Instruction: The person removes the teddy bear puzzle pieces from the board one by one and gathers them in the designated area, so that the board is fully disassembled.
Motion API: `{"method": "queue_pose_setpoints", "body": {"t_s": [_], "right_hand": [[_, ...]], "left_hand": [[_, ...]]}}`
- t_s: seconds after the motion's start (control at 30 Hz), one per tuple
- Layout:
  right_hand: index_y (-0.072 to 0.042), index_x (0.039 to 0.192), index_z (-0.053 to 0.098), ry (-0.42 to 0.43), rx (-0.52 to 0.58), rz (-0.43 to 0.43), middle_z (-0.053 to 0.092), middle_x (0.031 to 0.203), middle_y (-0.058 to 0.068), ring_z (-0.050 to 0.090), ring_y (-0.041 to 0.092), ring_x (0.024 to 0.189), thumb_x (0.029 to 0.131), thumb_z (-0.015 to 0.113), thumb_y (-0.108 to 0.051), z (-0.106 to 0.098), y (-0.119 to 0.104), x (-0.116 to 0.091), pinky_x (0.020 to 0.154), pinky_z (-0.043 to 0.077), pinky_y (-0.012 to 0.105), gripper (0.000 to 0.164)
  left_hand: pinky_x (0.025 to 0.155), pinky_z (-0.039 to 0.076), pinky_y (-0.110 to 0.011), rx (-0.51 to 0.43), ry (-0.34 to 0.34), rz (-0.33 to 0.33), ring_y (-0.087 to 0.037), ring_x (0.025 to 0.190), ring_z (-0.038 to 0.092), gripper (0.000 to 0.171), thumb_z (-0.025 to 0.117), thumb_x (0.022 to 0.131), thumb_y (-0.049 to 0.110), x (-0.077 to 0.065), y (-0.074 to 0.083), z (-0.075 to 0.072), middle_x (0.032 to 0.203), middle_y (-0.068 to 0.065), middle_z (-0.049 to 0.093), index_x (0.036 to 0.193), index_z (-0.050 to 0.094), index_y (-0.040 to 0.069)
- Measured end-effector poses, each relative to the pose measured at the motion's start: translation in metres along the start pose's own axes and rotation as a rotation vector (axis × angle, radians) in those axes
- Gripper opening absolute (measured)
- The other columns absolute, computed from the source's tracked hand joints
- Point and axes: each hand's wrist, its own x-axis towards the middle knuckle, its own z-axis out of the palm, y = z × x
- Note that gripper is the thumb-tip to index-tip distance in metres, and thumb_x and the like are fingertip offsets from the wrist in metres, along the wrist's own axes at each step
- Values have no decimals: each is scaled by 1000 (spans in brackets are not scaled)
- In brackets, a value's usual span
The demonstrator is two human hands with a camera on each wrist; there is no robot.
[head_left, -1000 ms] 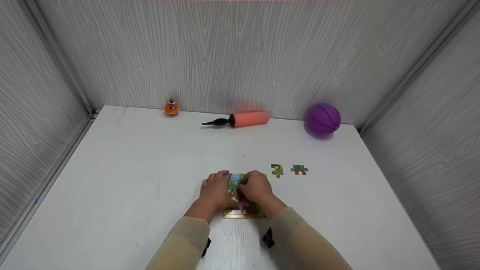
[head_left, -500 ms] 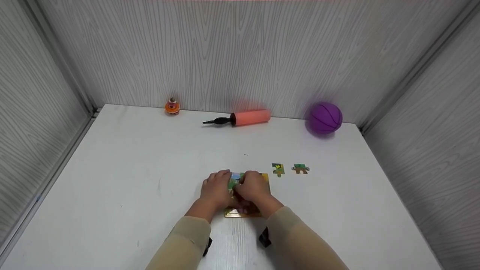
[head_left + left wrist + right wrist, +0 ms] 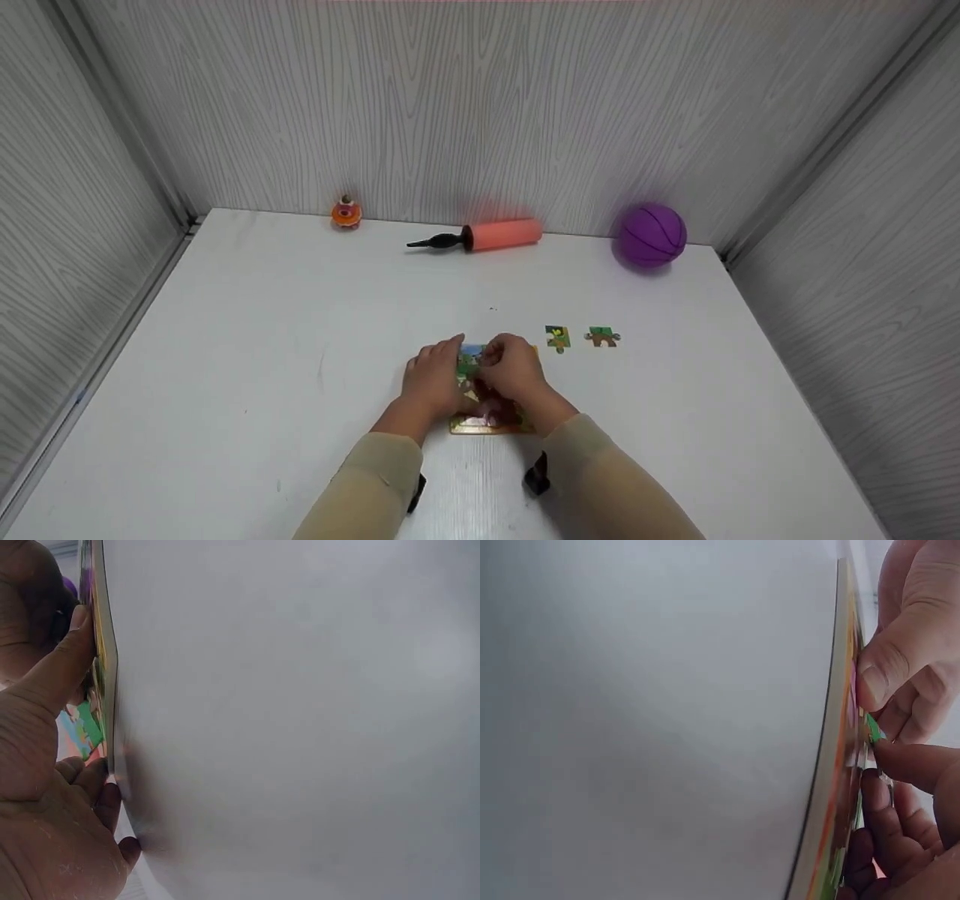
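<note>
A jigsaw puzzle in a flat board (image 3: 493, 430) lies under both hands in the head view, its picture partly hidden by them. My left hand (image 3: 433, 381) rests along the board's left side. Its thumb (image 3: 64, 664) presses on the picture, and its fingertips lie at the board's edge. My right hand (image 3: 516, 367) is bent over the upper middle of the puzzle and pinches a small green jigsaw piece (image 3: 874, 727) between thumb and finger, tilted up from the board. Two loose jigsaw pieces, one with yellow (image 3: 557, 338) and one green and brown (image 3: 602, 337), lie to the right.
At the back of the white table (image 3: 225, 337) stand a small orange toy (image 3: 346, 214), a coral hand pump (image 3: 502, 235) with a black nozzle, and a purple ball (image 3: 651, 235). Pale wood-grain panels (image 3: 480, 112) enclose the table behind and on both sides.
My right hand dipped toward the puzzle's middle and then rose slightly, its fingers shifting over the upper part. My left hand stays on the board's left side, its index finger slightly more raised.
</note>
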Motion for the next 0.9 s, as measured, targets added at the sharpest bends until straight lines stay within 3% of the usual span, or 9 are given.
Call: {"method": "queue_pose_setpoints", "body": {"t_s": [0.2,0.43,0.63,0.9], "right_hand": [[-6,131,63,-82,45,-61,66,86,7,62,17,73,93,74,1,-4,2,-2,60,52,29,40],[-8,141,63,-102,23,-102,67,85,4,62,15,71,97,68,2,-5,3,0,60,52,28,46],[0,144,60,-124,25,-151,67,78,2,58,12,65,95,68,4,-6,4,1,55,47,25,50],[-1,144,60,-155,13,-111,67,82,3,59,13,66,95,67,2,-10,1,4,54,47,25,50]], "left_hand": [[123,29,-57,-1,-5,-13,-38,149,38,121,99,70,47,-1,1,0,162,-15,46,165,35,9],[123,29,-57,-7,-5,-9,-37,149,38,118,98,71,48,-2,1,0,162,-14,46,164,37,9],[123,28,-57,-15,-13,-8,-37,151,35,119,98,71,48,-3,1,0,163,-13,44,165,35,10],[123,28,-56,-14,-7,-20,-36,150,37,119,99,70,47,0,0,2,162,-13,46,164,37,10]]}}
